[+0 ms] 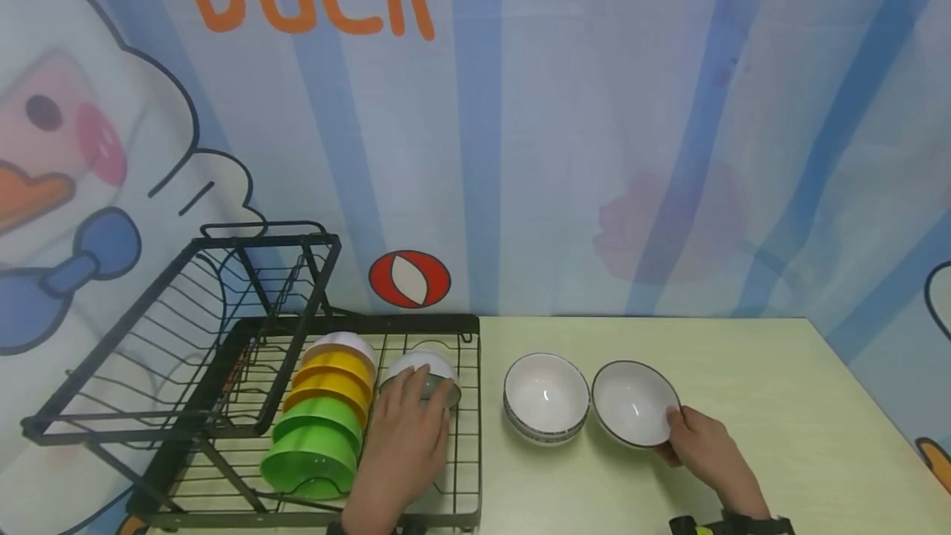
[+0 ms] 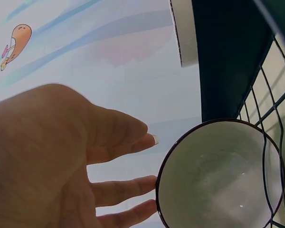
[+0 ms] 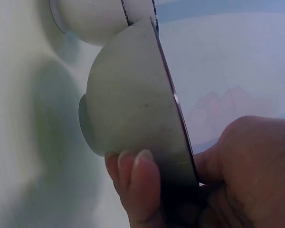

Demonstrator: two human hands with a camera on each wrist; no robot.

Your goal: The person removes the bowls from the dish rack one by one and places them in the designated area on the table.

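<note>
Two hands show in the head view: the left hand [image 1: 407, 436] touches a white bowl [image 1: 431, 362] on the right of the rack [image 1: 416, 324]; the right hand [image 1: 700, 444] holds a second bowl [image 1: 633, 403] just right of stacked bowls [image 1: 546, 395] on the table [image 1: 780, 411]. Left wrist view: extended fingers meet the rim without wrapping it; a nudge could tip that bowl. Right wrist view: thumb and fingers pinch one side, so the second bowl might slip.

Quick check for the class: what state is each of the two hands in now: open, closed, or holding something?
Left hand: open, touching the white bowl in the rack.
Right hand: closed, holding the rightmost bowl.
</note>
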